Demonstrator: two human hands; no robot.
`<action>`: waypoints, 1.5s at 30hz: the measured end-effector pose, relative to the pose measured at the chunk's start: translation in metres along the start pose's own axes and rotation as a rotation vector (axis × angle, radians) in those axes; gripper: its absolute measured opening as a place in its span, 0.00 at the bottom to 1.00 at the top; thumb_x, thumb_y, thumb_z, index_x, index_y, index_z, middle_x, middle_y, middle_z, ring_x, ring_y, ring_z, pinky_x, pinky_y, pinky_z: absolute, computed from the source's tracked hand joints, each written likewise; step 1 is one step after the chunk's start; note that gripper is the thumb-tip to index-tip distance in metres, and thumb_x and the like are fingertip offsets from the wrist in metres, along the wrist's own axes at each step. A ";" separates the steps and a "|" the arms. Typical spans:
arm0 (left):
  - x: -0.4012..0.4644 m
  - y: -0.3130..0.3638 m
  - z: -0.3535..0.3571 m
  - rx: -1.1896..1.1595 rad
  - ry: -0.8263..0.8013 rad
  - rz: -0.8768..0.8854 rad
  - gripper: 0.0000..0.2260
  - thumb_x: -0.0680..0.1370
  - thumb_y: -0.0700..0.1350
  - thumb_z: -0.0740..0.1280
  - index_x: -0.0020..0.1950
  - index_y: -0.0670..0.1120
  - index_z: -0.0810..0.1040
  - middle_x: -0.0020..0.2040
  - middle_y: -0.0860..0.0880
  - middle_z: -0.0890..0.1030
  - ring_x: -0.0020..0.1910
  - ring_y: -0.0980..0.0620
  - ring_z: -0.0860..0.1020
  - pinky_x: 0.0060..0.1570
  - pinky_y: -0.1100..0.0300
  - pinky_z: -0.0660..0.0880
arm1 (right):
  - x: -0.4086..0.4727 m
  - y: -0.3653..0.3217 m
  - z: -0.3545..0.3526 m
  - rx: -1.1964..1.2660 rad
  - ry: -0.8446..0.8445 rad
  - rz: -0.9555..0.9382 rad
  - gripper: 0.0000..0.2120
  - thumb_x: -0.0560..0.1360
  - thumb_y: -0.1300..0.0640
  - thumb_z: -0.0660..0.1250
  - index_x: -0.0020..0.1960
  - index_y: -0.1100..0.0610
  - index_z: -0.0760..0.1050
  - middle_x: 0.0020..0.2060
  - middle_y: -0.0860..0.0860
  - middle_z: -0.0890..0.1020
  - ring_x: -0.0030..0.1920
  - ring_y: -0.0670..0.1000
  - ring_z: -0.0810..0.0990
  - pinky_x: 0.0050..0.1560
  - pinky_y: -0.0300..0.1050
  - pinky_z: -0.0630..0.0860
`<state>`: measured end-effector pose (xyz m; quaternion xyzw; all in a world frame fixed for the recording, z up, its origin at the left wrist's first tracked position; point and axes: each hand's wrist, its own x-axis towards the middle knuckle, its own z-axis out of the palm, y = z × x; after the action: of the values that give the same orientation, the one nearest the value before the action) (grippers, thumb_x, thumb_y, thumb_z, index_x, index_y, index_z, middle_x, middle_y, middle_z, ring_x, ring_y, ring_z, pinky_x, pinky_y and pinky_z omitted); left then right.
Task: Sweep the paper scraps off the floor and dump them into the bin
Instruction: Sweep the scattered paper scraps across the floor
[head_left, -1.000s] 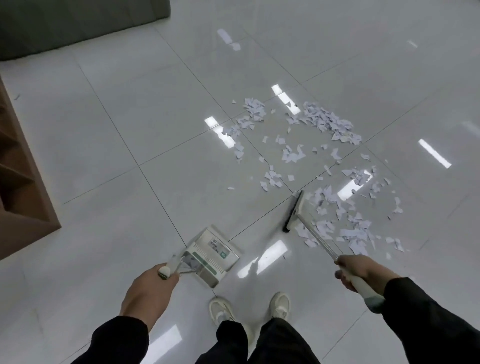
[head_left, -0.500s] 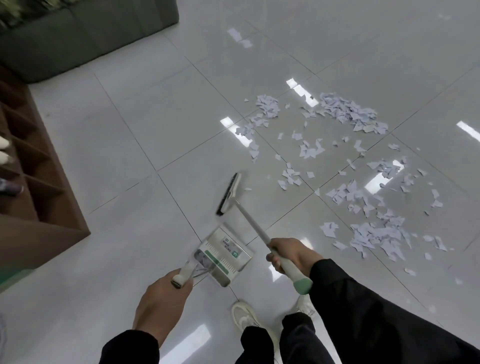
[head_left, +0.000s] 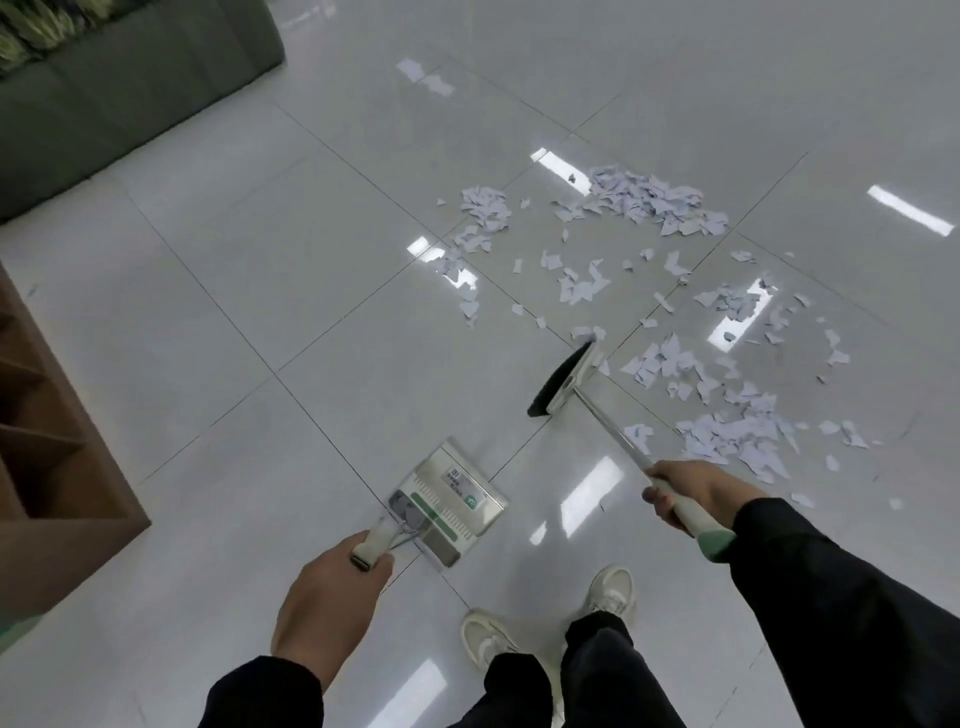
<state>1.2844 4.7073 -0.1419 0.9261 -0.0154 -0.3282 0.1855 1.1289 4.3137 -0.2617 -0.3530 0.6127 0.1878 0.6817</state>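
White paper scraps (head_left: 644, 200) lie scattered across the glossy tile floor, with a thick patch (head_left: 737, 436) near my right side. My right hand (head_left: 685, 491) grips the handle of a broom whose black-bristled head (head_left: 563, 378) rests on the floor at the left edge of the scraps. My left hand (head_left: 332, 603) holds the handle of a metal dustpan (head_left: 447, 501) that stands on the floor in front of my feet, apart from the scraps. No bin is in view.
A brown wooden shelf unit (head_left: 57, 441) stands at the left edge. A dark grey planter or sofa base (head_left: 130, 88) fills the top left. My white shoes (head_left: 610, 592) are at the bottom centre. Ceiling lights reflect in the tiles.
The broom head swung from beside the dustpan back to the right and now touches the edge of the scraps. The dustpan stayed in place. The view shifted slightly.
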 end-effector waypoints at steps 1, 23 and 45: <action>0.002 -0.002 -0.004 0.001 0.009 -0.010 0.08 0.79 0.54 0.63 0.46 0.53 0.79 0.39 0.49 0.82 0.41 0.48 0.79 0.41 0.55 0.75 | 0.000 -0.001 -0.003 -0.023 0.011 -0.005 0.06 0.82 0.58 0.60 0.55 0.61 0.67 0.28 0.57 0.74 0.19 0.49 0.65 0.18 0.36 0.67; -0.078 0.092 0.107 0.103 -0.111 0.035 0.10 0.80 0.60 0.64 0.44 0.59 0.80 0.37 0.52 0.82 0.39 0.50 0.79 0.37 0.57 0.74 | -0.110 0.089 -0.234 -0.586 0.061 0.064 0.18 0.79 0.61 0.60 0.68 0.52 0.69 0.29 0.55 0.73 0.22 0.49 0.68 0.25 0.36 0.68; -0.111 0.330 0.249 0.311 -0.234 0.314 0.10 0.80 0.52 0.67 0.42 0.49 0.79 0.33 0.47 0.79 0.35 0.47 0.76 0.33 0.57 0.69 | -0.247 0.179 -0.455 0.172 0.311 -0.081 0.04 0.79 0.65 0.60 0.46 0.59 0.70 0.30 0.57 0.71 0.23 0.51 0.64 0.25 0.36 0.63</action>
<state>1.0751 4.3334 -0.1366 0.8855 -0.2307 -0.3939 0.0862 0.6417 4.1558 -0.0673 -0.3423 0.7099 0.0503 0.6135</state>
